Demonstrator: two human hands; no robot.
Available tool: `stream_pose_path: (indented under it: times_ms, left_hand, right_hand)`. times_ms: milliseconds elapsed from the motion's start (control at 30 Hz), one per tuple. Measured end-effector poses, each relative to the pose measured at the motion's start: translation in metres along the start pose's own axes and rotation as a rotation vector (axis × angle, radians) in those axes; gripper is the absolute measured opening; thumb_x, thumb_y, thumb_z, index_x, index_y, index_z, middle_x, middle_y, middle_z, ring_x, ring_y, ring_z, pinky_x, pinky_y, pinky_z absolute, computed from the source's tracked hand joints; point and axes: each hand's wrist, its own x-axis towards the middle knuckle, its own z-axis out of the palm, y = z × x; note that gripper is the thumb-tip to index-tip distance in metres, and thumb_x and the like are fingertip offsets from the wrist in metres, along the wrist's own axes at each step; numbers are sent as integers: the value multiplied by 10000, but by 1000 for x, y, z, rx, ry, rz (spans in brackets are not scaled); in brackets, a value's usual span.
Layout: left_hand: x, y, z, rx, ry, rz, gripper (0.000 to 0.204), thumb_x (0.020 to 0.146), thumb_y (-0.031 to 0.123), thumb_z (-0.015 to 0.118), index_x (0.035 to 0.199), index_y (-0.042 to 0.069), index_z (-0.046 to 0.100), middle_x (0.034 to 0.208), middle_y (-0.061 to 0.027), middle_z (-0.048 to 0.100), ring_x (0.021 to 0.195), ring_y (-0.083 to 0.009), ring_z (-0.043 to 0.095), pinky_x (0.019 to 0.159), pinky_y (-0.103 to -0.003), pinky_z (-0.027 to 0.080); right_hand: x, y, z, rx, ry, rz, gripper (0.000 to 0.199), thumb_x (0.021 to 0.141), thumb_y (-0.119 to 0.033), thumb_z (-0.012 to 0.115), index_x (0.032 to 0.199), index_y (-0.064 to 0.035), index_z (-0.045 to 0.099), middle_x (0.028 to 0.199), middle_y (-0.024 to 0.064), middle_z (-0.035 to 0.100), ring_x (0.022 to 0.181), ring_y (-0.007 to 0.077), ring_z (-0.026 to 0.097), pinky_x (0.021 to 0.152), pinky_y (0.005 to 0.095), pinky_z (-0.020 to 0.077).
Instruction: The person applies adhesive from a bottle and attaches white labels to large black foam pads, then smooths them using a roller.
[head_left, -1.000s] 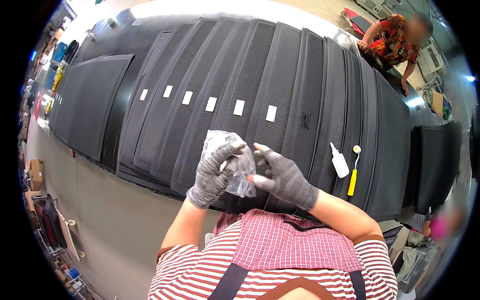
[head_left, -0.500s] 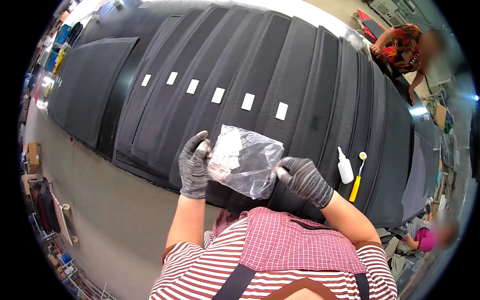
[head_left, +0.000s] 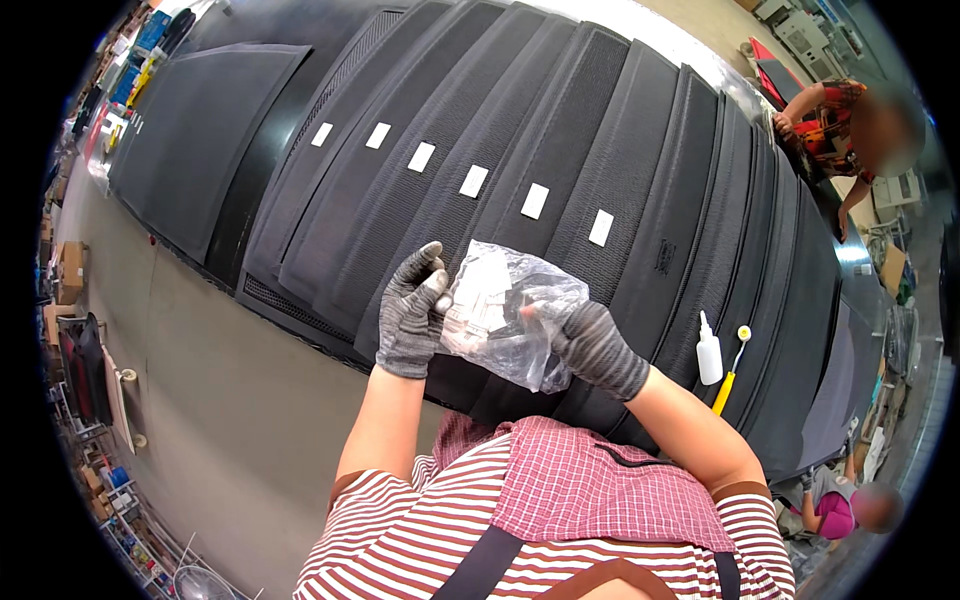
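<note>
A clear plastic bag (head_left: 545, 355) with a bunch of small white rectangular labels (head_left: 488, 285) in it is held above the black mats. My left hand (head_left: 408, 318), in a grey striped glove, is closed on the bag's left side, by the labels. My right hand (head_left: 600, 345), gloved alike with bare fingertips, is at the bag's right side. Its fingers stretch left and show blurred through the plastic, apparently inside the bag, short of the labels. White labels, such as this one (head_left: 534, 201), lie in a row, one on each of several overlapping black mats (head_left: 570, 130).
Right of my hands, a white squeeze bottle (head_left: 709, 358) and a yellow-handled roller (head_left: 724, 392) lie on the mats. A flat dark panel (head_left: 215, 130) lies at the left. One person (head_left: 835, 125) leans at the far right edge; another person (head_left: 830, 505) is at the lower right.
My right hand has moved from the bag's right edge to the left, its fingers now behind the plastic. The bag's right side is more bunched. The view has shifted slightly.
</note>
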Motion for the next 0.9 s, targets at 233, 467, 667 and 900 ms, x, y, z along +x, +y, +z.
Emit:
stream_pose_path:
  times_ms: [233,467,667,900]
  left_hand:
    - [8,-14,-16,-16,123,-104,211,989,248,605,960,49,666,624,27,558,402,-52,417,311,-202,347]
    - [7,-6,-18,32,140,-125,291,995,335,588,893,73,663,562,60,483,384,-43,379,300,-201,320]
    - [17,0,-7,-92,8,-344,208,974,272,568,857,101,592,526,106,356,340,-17,294,273,-209,221]
    - [14,-12,-27,83,97,-46,289,979,341,615,999,54,642,653,43,465,423,-35,351,323,-197,298]
  right_hand:
    - [54,6,27,-685,-139,22,218,887,-211,599,954,-28,699,935,148,699,908,288,693,782,369,569]
    - [65,0,45,-957,-157,83,196,805,-192,665,901,-32,726,900,156,711,919,293,709,740,373,590]
    - [52,3,20,-754,126,-179,140,739,-137,680,832,-34,701,817,143,683,805,308,698,702,364,586]
    - [50,-9,13,-464,224,-306,276,855,-266,684,989,-27,717,896,121,723,820,281,710,761,380,575]
